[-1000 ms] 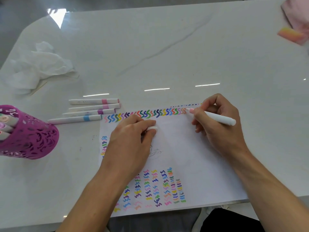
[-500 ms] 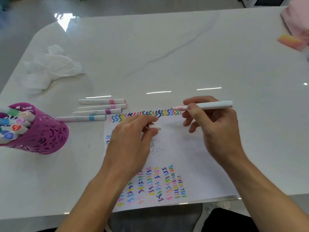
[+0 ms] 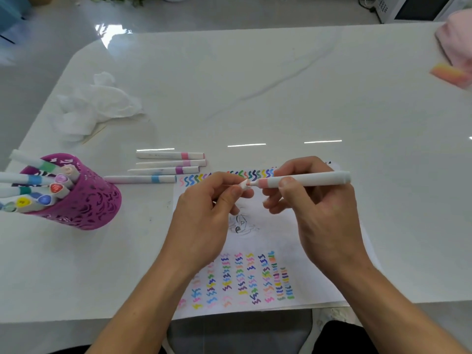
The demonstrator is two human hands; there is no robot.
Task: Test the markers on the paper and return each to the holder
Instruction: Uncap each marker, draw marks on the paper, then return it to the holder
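My right hand point(image 3: 316, 213) grips a white marker point(image 3: 306, 180) with a pale pink band, held level above the paper point(image 3: 270, 238), tip pointing left. My left hand point(image 3: 207, 213) pinches the marker's white cap point(image 3: 243, 185) right at that tip. The paper carries rows of coloured squiggles along its top and bottom. A purple cut-out holder point(image 3: 84, 200) with several markers leans at the left. Several capped markers point(image 3: 163, 167) lie on the table between holder and paper.
A crumpled white tissue point(image 3: 99, 106) lies at the back left. A pink cloth point(image 3: 457, 39) and an orange-pink block point(image 3: 449, 74) sit at the far right edge. The table's front edge runs just under the paper.
My right hand lifted the marker off the paper's top row and turned it level. My left hand rose from the paper and brought the cap up to the tip.
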